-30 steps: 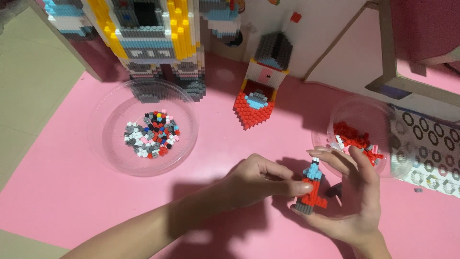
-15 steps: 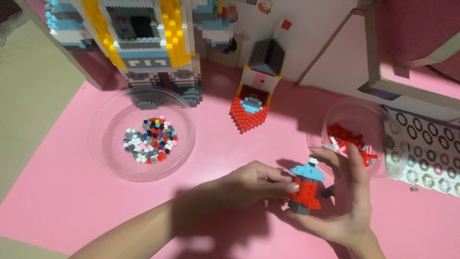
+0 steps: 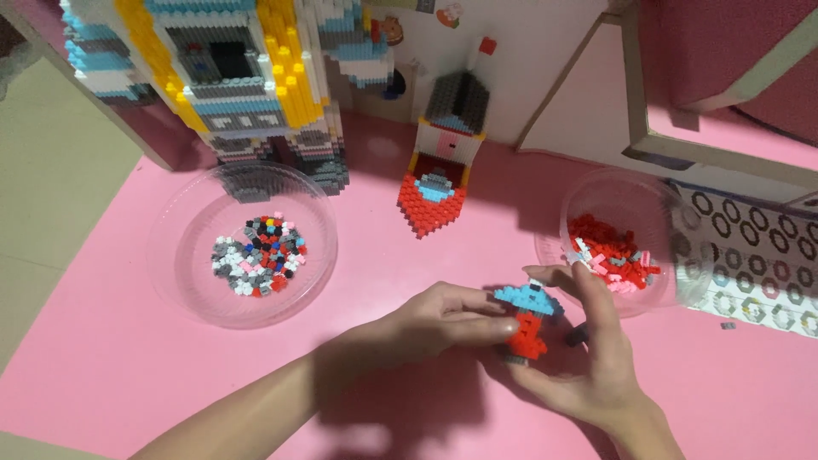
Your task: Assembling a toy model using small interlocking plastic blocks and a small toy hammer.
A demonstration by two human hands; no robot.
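The left hand (image 3: 443, 322) and right hand (image 3: 596, 366) together grasped a small red-and-blue brick model (image 3: 528, 319) just above the pink table (image 3: 102, 366); a clear bowl of red bricks (image 3: 622, 255) sat just beyond it; a clear bowl of mixed bricks (image 3: 247, 247) lay well to the left.

Two bare hands meet low in the view. The left hand (image 3: 443, 319) reaches in from the lower left on a long forearm, fingers pinched together, pointing right. The right hand (image 3: 588, 366) rises from the bottom edge, palm cupped, fingers curled upward.
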